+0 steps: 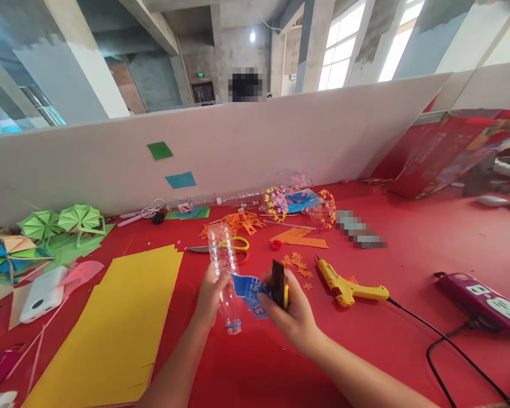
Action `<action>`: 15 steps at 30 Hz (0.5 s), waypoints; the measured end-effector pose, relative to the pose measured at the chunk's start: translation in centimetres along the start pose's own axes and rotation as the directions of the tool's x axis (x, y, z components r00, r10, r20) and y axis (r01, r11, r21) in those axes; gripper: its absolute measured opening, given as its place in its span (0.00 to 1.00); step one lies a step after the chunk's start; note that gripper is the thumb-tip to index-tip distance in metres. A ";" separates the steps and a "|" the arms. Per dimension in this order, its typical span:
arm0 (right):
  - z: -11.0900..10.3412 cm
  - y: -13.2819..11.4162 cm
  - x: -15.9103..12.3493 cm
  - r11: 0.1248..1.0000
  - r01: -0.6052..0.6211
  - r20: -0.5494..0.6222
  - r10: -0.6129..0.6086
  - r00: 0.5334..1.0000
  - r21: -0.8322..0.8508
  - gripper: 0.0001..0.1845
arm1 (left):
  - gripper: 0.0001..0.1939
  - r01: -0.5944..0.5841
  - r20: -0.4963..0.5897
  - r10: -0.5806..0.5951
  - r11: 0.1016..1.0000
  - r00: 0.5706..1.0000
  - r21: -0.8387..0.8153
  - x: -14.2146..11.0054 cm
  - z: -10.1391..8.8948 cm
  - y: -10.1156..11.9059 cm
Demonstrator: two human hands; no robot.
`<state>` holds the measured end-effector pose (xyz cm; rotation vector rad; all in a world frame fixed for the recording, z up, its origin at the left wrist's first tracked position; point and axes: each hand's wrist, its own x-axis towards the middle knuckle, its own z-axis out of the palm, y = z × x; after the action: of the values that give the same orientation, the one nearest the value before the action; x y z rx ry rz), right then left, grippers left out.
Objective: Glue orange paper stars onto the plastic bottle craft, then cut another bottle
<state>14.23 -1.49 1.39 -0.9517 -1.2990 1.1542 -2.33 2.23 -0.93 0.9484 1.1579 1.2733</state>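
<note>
My left hand [209, 299] is wrapped round a clear plastic bottle [223, 258] that lies tilted over the red table, its neck towards me. A blue label [249, 290] hangs partly peeled off the bottle. My right hand [289, 314] pinches that label and also grips a black and yellow utility knife [279, 279] held upright. Both hands are closed.
A yellow foam sheet [119, 323] lies at the left, a yellow glue gun [348, 286] with a black cord to the right, and a purple power strip [484, 303] at far right. Scissors [233, 245], orange star cut-outs [295, 260], decorated bottles [297, 198] and green paper fans [62, 221] sit further back.
</note>
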 end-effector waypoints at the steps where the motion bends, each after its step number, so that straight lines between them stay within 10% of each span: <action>1: 0.0 0.1 0.3 0.999 -0.046 -0.044 0.046 0.998 0.010 0.14 | 0.22 0.007 0.016 -0.007 1.000 1.000 -0.024 0.1 -0.3 0.1; 8: -0.5 1.4 2.9 0.983 -0.173 -0.158 0.180 0.971 0.057 0.15 | 0.35 0.319 0.476 -0.183 0.921 0.860 -0.223 -1.5 -0.1 0.7; 15: -0.7 1.0 2.5 0.971 -0.213 -0.054 0.220 0.974 0.110 0.14 | 0.32 0.224 0.403 -0.129 0.954 0.906 -0.198 -1.3 0.3 0.5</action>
<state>14.60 1.22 0.88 -1.0652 -1.0903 1.3336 -2.06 1.06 -0.22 0.8437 0.7424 0.9950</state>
